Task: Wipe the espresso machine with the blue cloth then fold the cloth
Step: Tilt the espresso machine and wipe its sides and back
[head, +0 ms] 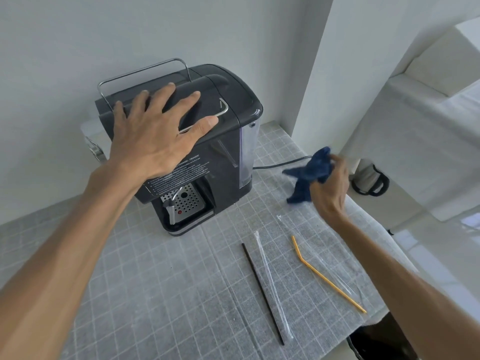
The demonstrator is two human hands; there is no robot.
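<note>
Beside the espresso machine (207,120) — left hand (153,136) flat on top — right hand (330,185) clutches blue cloth (309,172).

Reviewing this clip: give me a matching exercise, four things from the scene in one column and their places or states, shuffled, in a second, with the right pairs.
Things:
1. left hand
2. blue cloth
3. black straw
4. orange straw

States:
A. bent near one end, lying on the checked mat
B. bunched up in the right hand
C. straight, lying on the mat beside a clear wrapped straw
D. fingers spread over the top of the espresso machine

Pairs: 1-D, 2-B, 3-C, 4-A
</note>
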